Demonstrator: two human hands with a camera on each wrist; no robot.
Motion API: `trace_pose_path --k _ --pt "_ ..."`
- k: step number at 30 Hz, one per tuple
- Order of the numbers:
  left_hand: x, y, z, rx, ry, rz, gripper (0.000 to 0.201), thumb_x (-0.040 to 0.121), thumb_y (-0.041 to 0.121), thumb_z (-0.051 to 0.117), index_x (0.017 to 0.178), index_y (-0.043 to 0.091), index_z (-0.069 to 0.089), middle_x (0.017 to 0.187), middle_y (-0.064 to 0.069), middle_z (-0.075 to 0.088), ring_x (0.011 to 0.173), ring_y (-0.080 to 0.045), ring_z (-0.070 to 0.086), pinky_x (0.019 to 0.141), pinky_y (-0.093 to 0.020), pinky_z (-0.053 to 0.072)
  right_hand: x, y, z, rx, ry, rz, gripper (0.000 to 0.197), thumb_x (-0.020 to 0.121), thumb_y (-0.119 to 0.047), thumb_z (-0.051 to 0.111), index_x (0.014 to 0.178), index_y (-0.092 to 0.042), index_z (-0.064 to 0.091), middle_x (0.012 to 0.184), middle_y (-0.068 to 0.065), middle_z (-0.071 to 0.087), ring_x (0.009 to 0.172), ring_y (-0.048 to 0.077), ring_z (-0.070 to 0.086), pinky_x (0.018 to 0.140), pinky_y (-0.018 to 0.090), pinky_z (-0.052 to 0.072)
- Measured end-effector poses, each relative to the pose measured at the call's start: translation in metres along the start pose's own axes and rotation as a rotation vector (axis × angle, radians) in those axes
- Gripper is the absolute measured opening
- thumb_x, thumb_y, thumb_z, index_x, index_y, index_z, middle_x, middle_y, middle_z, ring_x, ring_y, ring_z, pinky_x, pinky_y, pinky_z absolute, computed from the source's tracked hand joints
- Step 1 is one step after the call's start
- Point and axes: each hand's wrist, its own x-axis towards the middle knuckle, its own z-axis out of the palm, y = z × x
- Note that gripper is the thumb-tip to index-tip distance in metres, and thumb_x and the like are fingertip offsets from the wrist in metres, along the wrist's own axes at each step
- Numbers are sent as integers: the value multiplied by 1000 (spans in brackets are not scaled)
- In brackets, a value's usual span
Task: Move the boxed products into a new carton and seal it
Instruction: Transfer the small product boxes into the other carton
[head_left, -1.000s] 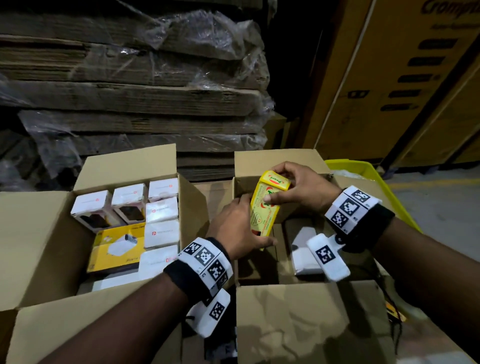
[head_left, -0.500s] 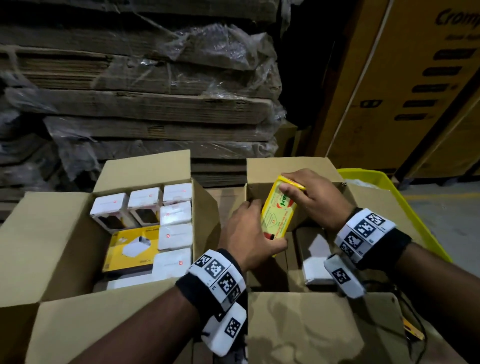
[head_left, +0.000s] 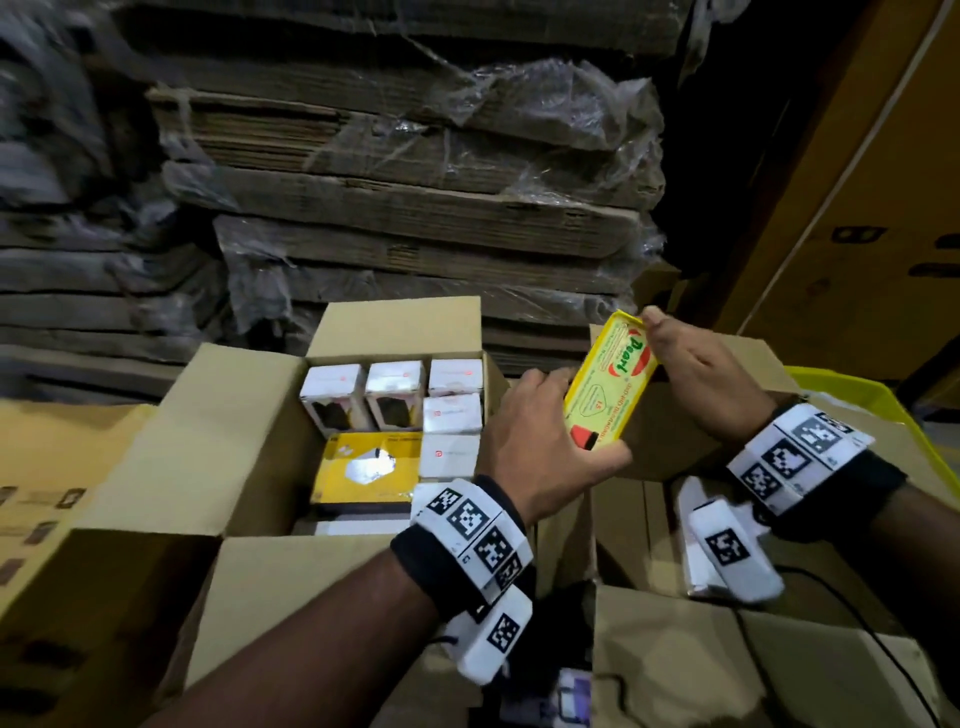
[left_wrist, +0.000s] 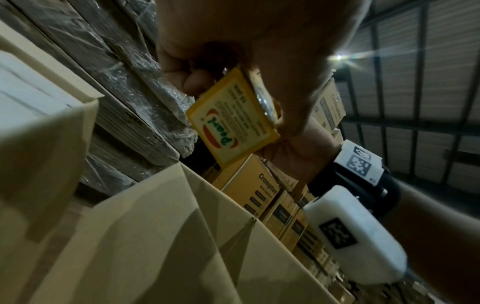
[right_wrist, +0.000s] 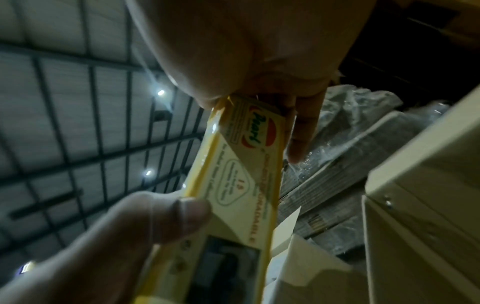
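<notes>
Flat yellow printed "Pearl" product box (head_left: 608, 387) lifted clear between two open cartons, gripped at both ends.

Held tilted, higher than half a second ago, when sunk partly inside the right-hand brown cardboard carton (head_left: 670, 654); now raised above its rim. Left hand (head_left: 540, 441) curled round the lower end, thumb pressed on the printed face; right hand (head_left: 701, 369) pinching the top end between thumb and fingers (right_wrist: 302, 131), one finger extended down the back. To the left of the left hand, just beside it: the open brown cardboard carton (head_left: 249, 467) packed with small white product boxes (head_left: 449, 415) and a yellow-and-black box (head_left: 366, 467). Probably a transfer under way, box out of one carton and bound for the other; which carton counts as the new one cannot be told. Sealing not yet begun, flaps of both standing open.
</notes>
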Motion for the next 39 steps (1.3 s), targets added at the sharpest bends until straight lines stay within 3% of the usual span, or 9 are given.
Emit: trace_pose_path --k 4,9,12,16,21,24,29,34,39 --pt "-1 -18 -36 -17 38 34 67 67 56 72 127 32 55 102 10 55 95 -9 41 78 -28 43 19 -19 6 51 -85 -32 46 95 -40 35 103 -5 63 91 5 65 88 20 65 73 29 54" --pt "-5 -69 -90 -87 74 -50 61 57 48 71 114 34 58 90 11 60 101 -12 49 81 -34 55 41 -47 29 -40 -227 -70 42 101 -32 38 142 -26 43 126 -8 55 104 1 58 80 13 49" --pt "-7 -108 -119 -115 63 -62 58 56 47 71 112 32 62 89 9 65 94 -18 61 74 -37 58 50 -69 63 -42 -313 -94 39 102 -30 35 135 -18 51 129 -5 55 114 9 55 84 10 45" --pt "-20 -154 -148 -113 48 -92 63 55 49 68 115 28 66 96 8 69 88 -12 64 77 -30 56 55 -85 120 -169 -500 -114 47 93 -54 30 120 -21 49 118 -1 58 107 13 56 96 31 42" --pt "-37 -195 -160 -149 -43 -157 60 60 35 72 116 17 63 102 3 69 81 -3 64 69 -16 51 59 -94 169 -229 -664 -101 72 86 -38 68 142 -20 26 126 -5 54 110 8 55 94 20 44" --pt "-37 -214 -159 -95 -55 -184 64 60 37 71 120 18 60 107 1 61 89 -9 61 72 -12 46 67 -92 184 -294 -606 -88 88 81 -27 75 148 -18 18 120 0 58 98 14 59 80 21 45" --pt "-27 -236 -148 94 -126 -172 69 64 23 82 129 17 59 113 -2 53 98 -17 54 82 -25 46 75 -75 210 -644 -538 -179 56 75 -33 74 119 -13 47 112 10 58 103 27 54 81 35 44" --pt "-4 -242 -143 311 -250 -211 65 73 31 79 133 21 56 121 -6 61 114 -29 50 92 -37 46 86 -57 234 -848 -557 -52 64 70 -49 73 121 -17 52 120 8 44 116 26 38 93 40 41" --pt "15 -236 -142 452 -338 -235 71 76 32 78 139 23 48 134 -8 49 125 -30 41 101 -39 42 95 -52 246 -838 -580 44 59 72 -38 78 118 -12 52 120 12 45 108 29 52 87 36 48"
